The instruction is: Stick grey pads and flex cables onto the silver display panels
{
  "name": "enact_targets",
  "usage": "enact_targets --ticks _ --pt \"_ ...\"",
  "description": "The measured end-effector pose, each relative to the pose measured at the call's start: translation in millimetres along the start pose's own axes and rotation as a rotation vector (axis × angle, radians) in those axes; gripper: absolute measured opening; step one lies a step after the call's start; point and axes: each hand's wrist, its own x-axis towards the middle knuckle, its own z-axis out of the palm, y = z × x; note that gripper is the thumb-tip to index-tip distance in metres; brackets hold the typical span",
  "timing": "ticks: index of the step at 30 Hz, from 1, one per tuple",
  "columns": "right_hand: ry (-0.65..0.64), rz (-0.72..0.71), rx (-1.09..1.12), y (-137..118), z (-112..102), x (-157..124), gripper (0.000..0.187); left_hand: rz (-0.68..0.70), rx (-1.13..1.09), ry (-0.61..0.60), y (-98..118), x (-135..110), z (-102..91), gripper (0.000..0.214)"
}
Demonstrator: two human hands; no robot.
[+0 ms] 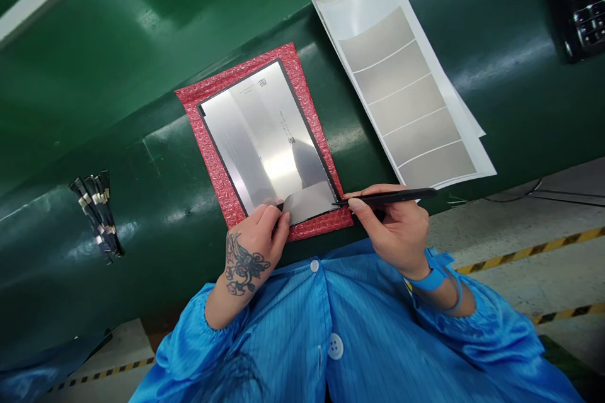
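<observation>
A silver-backed display panel (255,132) with a dark rim and printed codes lies on red bubble wrap (215,182). Along its near edge is a grey adhesive sheet (309,201), its left end lifted and curled. My left hand (258,233) pinches that left end between thumb and forefinger at the panel's near-left corner. Black tweezers (397,196) are gripped in my right hand (399,227), their tips touching or just over the sheet's right end near the panel's near-right corner. Whether the tips are closed on the sheet is too small to tell.
White backing sheets (350,19) with several grey adhesive pieces lie right of the panel. A bundle of black flex cables (97,214) rests at left on the green work surface (155,201). A black crate-like object (586,12) stands at the far right.
</observation>
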Motion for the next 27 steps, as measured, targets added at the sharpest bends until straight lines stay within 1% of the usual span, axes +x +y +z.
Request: enact_targets --ticks 8,15,18,24,27 --pt "-0.002 0.013 0.008 1 0 -1 0.006 -0.012 0.002 -0.013 2 1 -0.9 0.031" --pt "0.002 0.026 -0.017 2 -1 -1 0.008 -0.189 -0.015 -0.091 2 -1 -3.1 0.033" --pt "0.004 0.033 -0.016 2 0 -1 0.01 -0.245 -0.016 -0.097 -2 -2 -3.1 0.035" --pt "0.012 0.035 -0.006 2 1 -1 0.012 -0.207 -0.07 -0.086 -8 -8 -4.1 0.037" --pt "0.017 0.028 0.0 2 1 -1 0.012 -0.127 -0.064 -0.061 -8 -11 -7.0 0.036"
